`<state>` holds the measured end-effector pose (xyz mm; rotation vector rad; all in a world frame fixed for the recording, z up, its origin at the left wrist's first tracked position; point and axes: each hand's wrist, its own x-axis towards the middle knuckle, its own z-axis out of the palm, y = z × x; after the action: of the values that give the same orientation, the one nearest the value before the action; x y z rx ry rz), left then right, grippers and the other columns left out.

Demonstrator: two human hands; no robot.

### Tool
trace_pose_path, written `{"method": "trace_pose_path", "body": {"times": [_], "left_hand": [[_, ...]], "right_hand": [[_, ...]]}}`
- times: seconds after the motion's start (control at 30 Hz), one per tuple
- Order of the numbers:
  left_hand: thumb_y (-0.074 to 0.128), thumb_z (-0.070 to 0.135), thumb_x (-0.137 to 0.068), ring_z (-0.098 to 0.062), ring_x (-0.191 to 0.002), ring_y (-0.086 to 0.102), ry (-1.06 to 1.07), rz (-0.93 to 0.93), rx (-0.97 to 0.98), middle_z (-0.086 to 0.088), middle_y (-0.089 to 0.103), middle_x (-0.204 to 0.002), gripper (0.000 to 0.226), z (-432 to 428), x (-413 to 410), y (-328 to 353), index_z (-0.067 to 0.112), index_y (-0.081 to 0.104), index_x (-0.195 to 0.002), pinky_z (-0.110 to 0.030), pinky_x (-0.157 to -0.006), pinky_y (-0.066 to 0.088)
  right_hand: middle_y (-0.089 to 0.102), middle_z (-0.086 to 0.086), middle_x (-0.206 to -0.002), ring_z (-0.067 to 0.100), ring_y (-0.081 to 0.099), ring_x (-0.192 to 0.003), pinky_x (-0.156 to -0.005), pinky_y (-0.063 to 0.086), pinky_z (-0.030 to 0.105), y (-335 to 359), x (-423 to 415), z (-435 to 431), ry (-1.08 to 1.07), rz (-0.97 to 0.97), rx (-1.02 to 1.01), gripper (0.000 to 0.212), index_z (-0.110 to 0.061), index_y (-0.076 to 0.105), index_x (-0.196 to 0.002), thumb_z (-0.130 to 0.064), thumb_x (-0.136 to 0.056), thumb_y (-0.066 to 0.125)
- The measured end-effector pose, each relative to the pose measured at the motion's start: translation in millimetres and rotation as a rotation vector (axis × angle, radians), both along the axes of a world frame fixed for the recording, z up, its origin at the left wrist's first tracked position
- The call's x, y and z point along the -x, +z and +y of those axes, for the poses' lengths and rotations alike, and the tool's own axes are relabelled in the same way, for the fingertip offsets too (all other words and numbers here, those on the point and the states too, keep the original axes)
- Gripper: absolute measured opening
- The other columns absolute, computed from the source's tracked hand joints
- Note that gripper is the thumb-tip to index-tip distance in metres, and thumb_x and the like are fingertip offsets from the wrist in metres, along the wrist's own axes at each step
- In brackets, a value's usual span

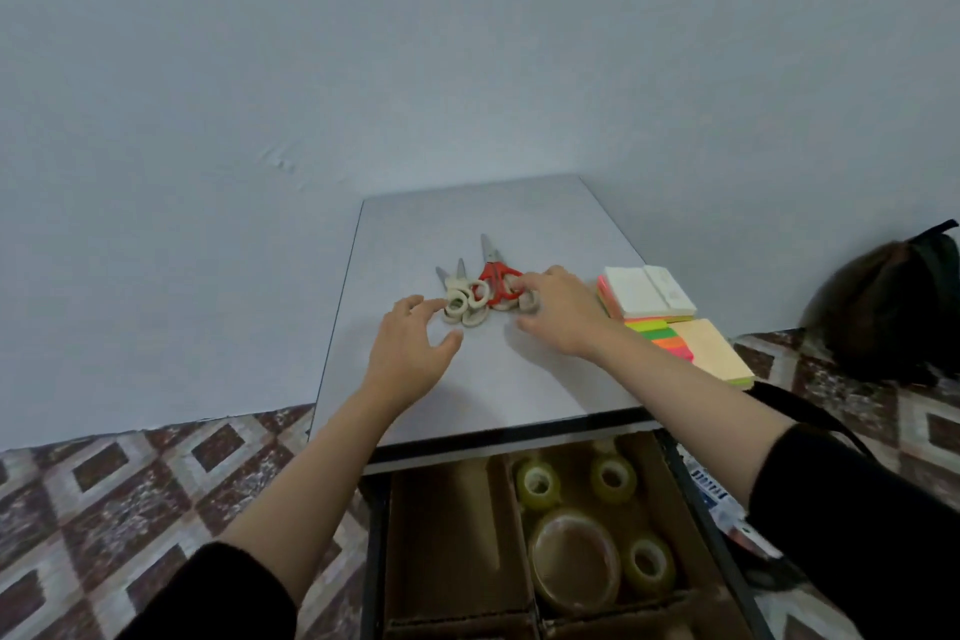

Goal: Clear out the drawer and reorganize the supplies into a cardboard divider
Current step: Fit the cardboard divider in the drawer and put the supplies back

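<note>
Head view looks down on a grey tabletop (467, 218) where a huddle of scissors lies: a red-handled pair (493, 278) in the middle, with cream-handled pairs (457, 299) just beside and partly under it, blades pointing away. The left hand (410, 348) is spread and relaxed, its fingertips at the nearest cream handle, grasping nothing. The right hand (558, 314) lies over the handles on the other side; whether its fingers pinch one I cannot tell. Sticky-note pads (649, 294) are stacked at the table's right edge. Below, the drawer (696, 499) stands open, holding a cardboard divider (447, 509) with clear tape rolls (537, 483) in its right compartment.
</note>
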<state>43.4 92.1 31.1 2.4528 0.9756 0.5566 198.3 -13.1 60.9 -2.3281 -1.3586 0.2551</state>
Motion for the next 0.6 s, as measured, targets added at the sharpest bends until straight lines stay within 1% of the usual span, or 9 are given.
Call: {"method": "trace_pose_path", "body": {"times": [0.1,0.2,0.23,0.27,0.3,0.33,0.37,0.5,0.6], "left_hand": [[0.061,0.032,-0.088,-0.024,-0.127,0.042,0.048,-0.033,0.044,-0.013,0.046,-0.137,0.052,14.6,-18.4,1.4,0.007,0.049,-0.132,-0.027,-0.101,0.031],[0.063,0.046,-0.083,-0.024,-0.126,0.042,0.104,0.029,0.087,-0.012,0.047,-0.136,0.067,23.8,-35.9,6.4,0.004,0.046,-0.132,-0.029,-0.097,0.034],[0.065,0.049,-0.081,-0.024,-0.12,0.047,0.117,0.035,0.096,-0.012,0.053,-0.13,0.064,25.3,-41.7,8.4,0.004,0.051,-0.125,-0.029,-0.091,0.038],[0.066,0.051,-0.079,-0.023,-0.108,0.053,0.127,0.033,0.109,-0.01,0.059,-0.116,0.055,27.1,-47.1,8.8,0.006,0.057,-0.109,-0.029,-0.08,0.04],[0.067,0.053,-0.077,-0.023,-0.094,0.056,0.141,0.023,0.115,-0.006,0.061,-0.096,0.046,27.7,-51.5,9.3,0.009,0.055,-0.089,-0.026,-0.065,0.039],[0.067,0.055,-0.076,-0.022,-0.083,0.055,0.158,0.011,0.117,-0.002,0.057,-0.079,0.047,28.9,-55.7,9.2,0.011,0.049,-0.075,-0.026,-0.056,0.034],[0.066,0.057,-0.074,-0.022,-0.077,0.054,0.168,0.004,0.115,0.0,0.052,-0.071,0.05,30.1,-59.1,9.0,0.011,0.047,-0.07,-0.027,-0.052,0.03],[0.063,0.064,-0.073,-0.02,-0.069,0.052,0.199,0.049,0.12,-0.002,0.052,-0.067,0.057,35.0,-71.5,11.8,0.008,0.051,-0.067,-0.027,-0.05,0.035],[0.06,0.067,-0.073,-0.017,-0.055,0.047,0.238,0.071,0.123,-0.002,0.047,-0.057,0.064,39.7,-78.0,16.0,0.009,0.042,-0.056,-0.027,-0.047,0.034]], "right_hand": [[0.049,0.012,-0.12,0.03,0.048,-0.114,-0.088,0.039,0.033,-9.5,-8.7,21.2,-0.062,0.015,-0.049,0.041,-0.017,0.055,-0.126,-0.027,-0.087,0.059],[0.049,0.011,-0.12,0.029,0.048,-0.113,-0.086,0.041,0.034,-11.2,-15.0,38.1,-0.1,0.019,-0.049,0.053,-0.012,0.05,-0.125,-0.042,-0.083,0.063],[0.049,0.01,-0.12,0.028,0.047,-0.113,-0.086,0.041,0.035,-10.9,-15.9,42.9,-0.102,0.013,-0.036,0.058,-0.011,0.049,-0.124,-0.046,-0.08,0.064],[0.049,0.01,-0.119,0.028,0.047,-0.112,-0.086,0.042,0.035,-11.3,-17.0,47.5,-0.101,0.0,-0.017,0.06,-0.011,0.049,-0.122,-0.049,-0.078,0.065],[0.049,0.01,-0.117,0.028,0.048,-0.11,-0.084,0.042,0.035,-12.3,-18.2,51.8,-0.098,-0.012,0.006,0.06,-0.01,0.05,-0.118,-0.051,-0.077,0.066],[0.049,0.009,-0.114,0.028,0.048,-0.108,-0.081,0.042,0.035,-13.7,-19.5,55.6,-0.095,-0.015,0.024,0.058,-0.009,0.05,-0.114,-0.05,-0.076,0.066],[0.05,0.009,-0.111,0.027,0.049,-0.104,-0.077,0.041,0.034,-15.1,-21.0,58.7,-0.091,-0.008,0.03,0.056,-0.009,0.051,-0.11,-0.049,-0.075,0.067],[0.052,0.006,-0.088,0.024,0.049,-0.083,-0.063,0.034,0.031,-19.8,-24.1,62.6,-0.079,0.032,-0.019,0.041,-0.013,0.049,-0.082,-0.044,-0.07,0.073],[0.053,0.005,-0.081,0.022,0.049,-0.077,-0.054,0.031,0.027,-21.5,-24.4,61.6,-0.09,0.043,-0.064,0.04,-0.012,0.052,-0.076,-0.042,-0.067,0.075]]}}
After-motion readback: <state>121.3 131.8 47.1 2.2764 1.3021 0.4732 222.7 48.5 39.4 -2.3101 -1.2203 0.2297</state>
